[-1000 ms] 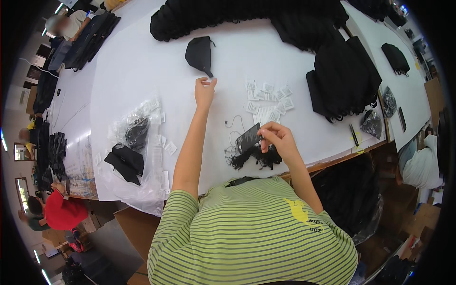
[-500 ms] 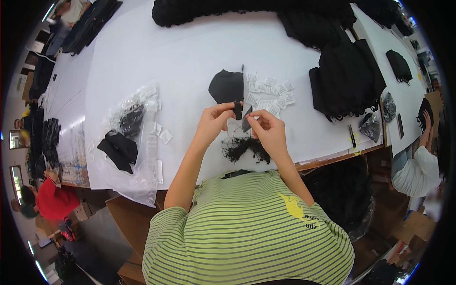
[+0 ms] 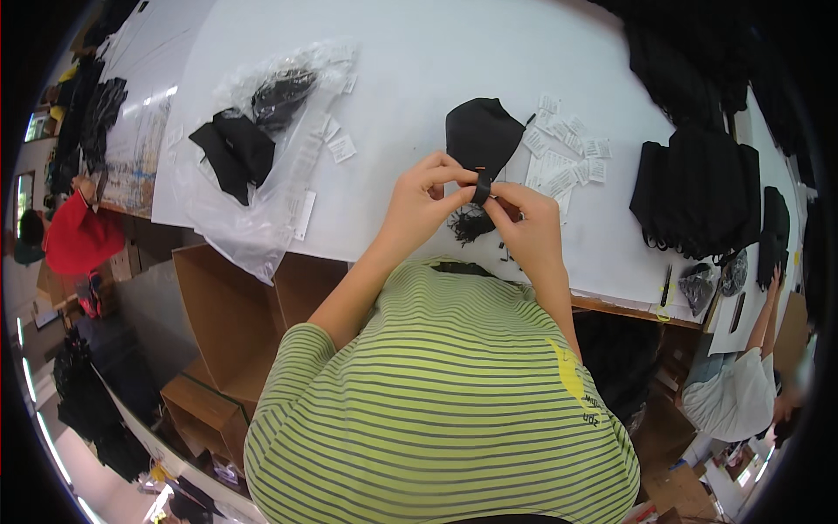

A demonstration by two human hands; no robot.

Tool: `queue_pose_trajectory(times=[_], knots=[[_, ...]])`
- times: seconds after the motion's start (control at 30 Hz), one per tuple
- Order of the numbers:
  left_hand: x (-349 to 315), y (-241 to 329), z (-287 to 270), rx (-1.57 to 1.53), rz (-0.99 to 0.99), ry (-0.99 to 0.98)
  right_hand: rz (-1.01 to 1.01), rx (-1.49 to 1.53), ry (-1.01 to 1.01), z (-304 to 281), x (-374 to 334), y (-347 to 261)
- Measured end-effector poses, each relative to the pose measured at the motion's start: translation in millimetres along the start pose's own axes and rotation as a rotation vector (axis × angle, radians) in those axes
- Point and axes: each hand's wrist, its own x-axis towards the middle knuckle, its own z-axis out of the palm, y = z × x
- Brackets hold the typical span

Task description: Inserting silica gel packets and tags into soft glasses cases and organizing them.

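Both hands together over the near part of the white, smooth-topped counter [image 3: 393, 87], fingertips almost meeting. Left hand [image 3: 426, 199] pinches a short, narrow black band [image 3: 483, 186] from its left side, thumb and fingers closed on it. Right hand [image 3: 531, 218] grips the same band low on its right side, thumb and index finger pinched. Band stands roughly upright between the fingertips, a tiny orange spot near its top. Black rounded fabric piece [image 3: 484, 131] lies flat just beyond the hands, its narrowing near end reaching the band; whether the two are joined there, can't tell. Tangled bunch of thin black cords [image 3: 470, 229] on counter just below the hands, partly covered by them. Small white printed paper labels [image 3: 567, 140] scattered right of the fabric piece. Left on counter: crumpled clear plastic bag [image 3: 253, 240] with a folded black fabric item [image 3: 236, 157] on it. Far right: thick pile of black fabric pieces [image 3: 698, 192], slim black tool [image 3: 667, 284] near the counter edge, below the pile. Open brown cardboard box [image 3: 223, 319] below the counter, left. Co-worker in white top [image 3: 733, 397] at right, one arm extended to dark fabric.
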Motion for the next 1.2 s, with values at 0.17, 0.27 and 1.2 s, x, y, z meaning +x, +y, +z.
queue_pose_trajectory(times=[0.17, 0.27, 1.2], knots=[[-17.3, 9.9, 0.2, 0.087, 0.117, 0.140, 0.021, 0.085, -0.077, 6.7, -1.0, -5.2], [-19.5, 15.6, -1.3, 0.072, 0.198, 0.260, 0.216, 0.709, -0.119, 3.9, 2.1, -5.0], [-34.2, 59.8, 7.5, -0.185, -0.080, -0.023, -0.010, 0.888, 0.052, -6.6, -21.6, -25.9]])
